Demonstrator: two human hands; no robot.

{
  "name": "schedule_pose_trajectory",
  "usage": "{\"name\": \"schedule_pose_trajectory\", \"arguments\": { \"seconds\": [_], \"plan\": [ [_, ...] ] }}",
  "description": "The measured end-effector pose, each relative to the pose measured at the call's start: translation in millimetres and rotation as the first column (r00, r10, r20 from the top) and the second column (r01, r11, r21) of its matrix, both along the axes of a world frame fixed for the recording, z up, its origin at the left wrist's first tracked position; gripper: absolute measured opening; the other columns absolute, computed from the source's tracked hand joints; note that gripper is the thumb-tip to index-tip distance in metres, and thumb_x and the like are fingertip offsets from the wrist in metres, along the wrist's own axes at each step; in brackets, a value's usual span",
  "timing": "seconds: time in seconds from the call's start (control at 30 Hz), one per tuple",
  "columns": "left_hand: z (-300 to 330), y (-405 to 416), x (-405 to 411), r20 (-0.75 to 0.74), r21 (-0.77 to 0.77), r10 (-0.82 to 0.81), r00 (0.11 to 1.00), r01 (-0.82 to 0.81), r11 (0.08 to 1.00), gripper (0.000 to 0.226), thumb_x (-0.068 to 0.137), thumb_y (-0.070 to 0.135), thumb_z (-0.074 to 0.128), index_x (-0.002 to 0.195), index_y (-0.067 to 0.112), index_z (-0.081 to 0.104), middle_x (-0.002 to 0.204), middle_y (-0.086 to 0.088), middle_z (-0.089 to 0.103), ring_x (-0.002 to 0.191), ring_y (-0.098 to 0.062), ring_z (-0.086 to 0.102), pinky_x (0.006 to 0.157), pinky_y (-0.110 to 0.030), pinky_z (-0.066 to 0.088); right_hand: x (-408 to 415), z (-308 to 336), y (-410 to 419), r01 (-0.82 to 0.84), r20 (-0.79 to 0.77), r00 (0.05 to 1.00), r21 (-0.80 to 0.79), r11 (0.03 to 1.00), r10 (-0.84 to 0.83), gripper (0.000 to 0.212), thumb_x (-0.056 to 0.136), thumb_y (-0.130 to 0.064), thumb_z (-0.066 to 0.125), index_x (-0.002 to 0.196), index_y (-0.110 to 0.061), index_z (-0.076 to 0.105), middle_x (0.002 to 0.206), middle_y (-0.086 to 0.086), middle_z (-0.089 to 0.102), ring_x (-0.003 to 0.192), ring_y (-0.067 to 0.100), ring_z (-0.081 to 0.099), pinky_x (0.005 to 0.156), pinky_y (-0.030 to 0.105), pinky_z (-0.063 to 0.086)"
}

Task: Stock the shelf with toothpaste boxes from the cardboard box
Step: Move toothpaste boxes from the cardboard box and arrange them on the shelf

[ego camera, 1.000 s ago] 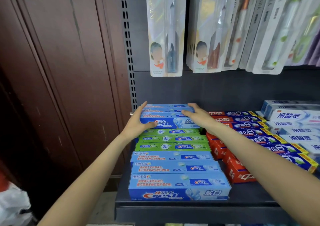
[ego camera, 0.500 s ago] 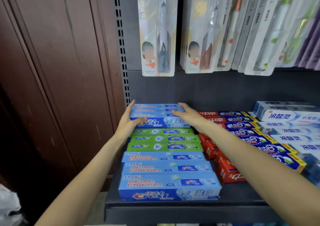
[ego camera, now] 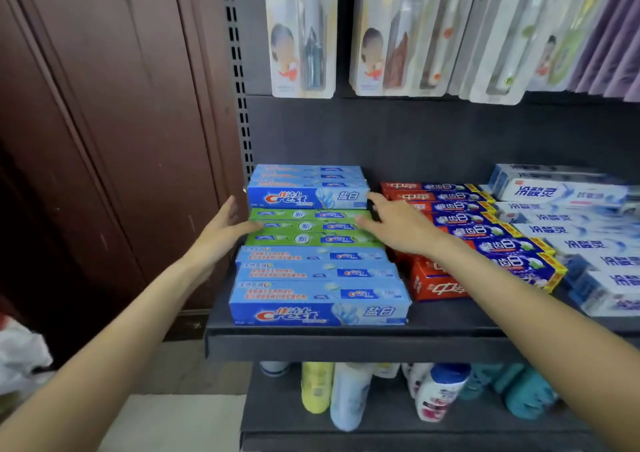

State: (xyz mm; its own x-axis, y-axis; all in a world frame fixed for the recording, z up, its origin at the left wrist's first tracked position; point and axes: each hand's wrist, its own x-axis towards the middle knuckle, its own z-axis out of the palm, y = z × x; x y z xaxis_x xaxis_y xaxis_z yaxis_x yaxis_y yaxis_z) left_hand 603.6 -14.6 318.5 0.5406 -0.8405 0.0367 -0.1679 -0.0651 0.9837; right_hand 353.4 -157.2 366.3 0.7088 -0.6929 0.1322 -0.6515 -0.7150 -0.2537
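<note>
At shelf's left end: blue Crest boxes (ego camera: 308, 188) stacked at back.
Left hand (ego camera: 221, 231): released, beside green boxes (ego camera: 311, 227).
Right hand (ego camera: 398, 224): released, fingertips on green boxes.

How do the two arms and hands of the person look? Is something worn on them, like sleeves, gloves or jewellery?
Both forearms are bare as far as the picture shows; no sleeve is in view. The left hand and the right hand wear no gloves. No watch, bracelet or ring is visible on the wrists or fingers. The arms are slim and bear no markings.
</note>
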Motion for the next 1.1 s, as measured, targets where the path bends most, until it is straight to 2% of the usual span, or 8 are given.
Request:
{"name": "schedule_pose_trajectory", "arguments": {
  "seconds": [0.1, 0.2, 0.4, 0.5, 0.6, 0.8, 0.93, 1.1],
  "plan": [
    [2, 4, -16, -0.085, -0.01, -0.119, 0.989, 0.118, 0.993, 0.084, 0.082, 0.01, 0.067, 0.149, 0.022, 0.017, 0.129, 0.009, 0.056, 0.094, -0.005, 0.067, 0.075, -0.025, 0.054, 15, -11, 10, 0.038, -0.155, 0.987, -0.037, 0.999, -0.043, 0.069, 0.097, -0.054, 0.023, 0.148, -0.008, 0.016, 0.132, 0.016, 0.054, 0.136, 0.036, 0.031, 0.115, 0.05, 0.011],
    [9, 1, -25, -0.069, 0.026, -0.164, 0.984, 0.166, 0.986, 0.061, 0.087, 0.005, 0.06, 0.137, 0.028, 0.033, 0.113, -0.004, 0.066, 0.089, -0.025, 0.07, 0.07, -0.036, 0.057, 26, -16, 19, 0.074, -0.242, 0.967, -0.056, 0.996, -0.086, 0.069, 0.097, -0.054, 0.018, 0.15, -0.011, 0.009, 0.145, 0.018, 0.04, 0.143, 0.041, 0.007, 0.115, 0.053, -0.005],
    [14, 4, -31, -0.116, 0.01, -0.138, 0.984, 0.14, 0.99, 0.052, 0.091, 0.002, 0.054, 0.124, 0.035, 0.031, 0.103, -0.001, 0.065, 0.077, -0.018, 0.069, 0.057, -0.027, 0.057, 29, -14, 32, 0.056, -0.19, 0.979, -0.068, 0.996, -0.068, 0.066, 0.098, -0.054, 0.02, 0.15, -0.015, 0.01, 0.151, 0.029, 0.018, 0.142, 0.038, 0.015, 0.116, 0.05, -0.002],
    [14, 4, -30, -0.118, 0.012, -0.151, 0.981, 0.153, 0.988, 0.056, 0.092, 0.003, 0.052, 0.133, 0.034, 0.029, 0.106, -0.003, 0.064, 0.078, -0.018, 0.069, 0.057, -0.026, 0.056, 14, -15, 35, -0.016, -0.218, 0.976, -0.129, 0.991, -0.013, 0.071, 0.095, -0.06, 0.017, 0.148, -0.014, 0.02, 0.15, 0.017, 0.031, 0.139, 0.029, 0.028, 0.116, 0.051, -0.003],
    [14, 4, -29, -0.099, 0.021, -0.152, 0.983, 0.154, 0.988, 0.059, 0.093, 0.004, 0.051, 0.14, 0.03, 0.025, 0.105, -0.002, 0.064, 0.078, -0.016, 0.069, 0.055, -0.025, 0.056, -7, -12, 31, -0.026, -0.184, 0.983, -0.083, 0.996, 0.01, 0.067, 0.094, -0.061, 0.017, 0.144, -0.016, 0.028, 0.145, 0.004, 0.042, 0.136, 0.019, 0.034, 0.116, 0.049, 0.002],
    [14, 3, -30, -0.096, 0.015, -0.16, 0.982, 0.162, 0.987, 0.056, 0.094, 0.004, 0.049, 0.139, 0.028, 0.026, 0.107, -0.001, 0.063, 0.08, -0.016, 0.068, 0.055, -0.023, 0.055, -15, -7, 30, 0.022, -0.284, 0.958, -0.033, 0.999, -0.031, 0.075, 0.094, -0.06, 0.011, 0.15, -0.01, 0.012, 0.154, 0.005, 0.028, 0.145, 0.022, 0.013, 0.117, 0.047, -0.006],
    [10, 3, -29, -0.104, 0.009, -0.138, 0.985, 0.14, 0.99, 0.046, 0.095, 0.005, 0.049, 0.133, 0.026, 0.034, 0.111, -0.005, 0.065, 0.085, -0.021, 0.069, 0.059, -0.028, 0.057, -6, -11, 37, 0.042, -0.293, 0.956, 0.033, 0.999, -0.031, 0.082, 0.092, -0.065, 0.01, 0.15, -0.008, 0.004, 0.15, 0.009, 0.035, 0.146, 0.029, 0.005, 0.117, 0.043, -0.008],
    [9, 0, -29, -0.136, -0.013, -0.089, 0.987, 0.088, 0.996, 0.036, 0.095, 0.004, 0.047, 0.113, 0.033, 0.035, 0.098, 0.004, 0.063, 0.081, -0.02, 0.067, 0.066, -0.033, 0.055, 17, -16, 40, 0.097, -0.266, 0.96, 0.016, 0.995, -0.09, 0.084, 0.092, -0.065, 0.015, 0.15, -0.005, 0.005, 0.153, 0.021, 0.021, 0.144, 0.037, 0.009, 0.117, 0.044, -0.001]
  ]
}}
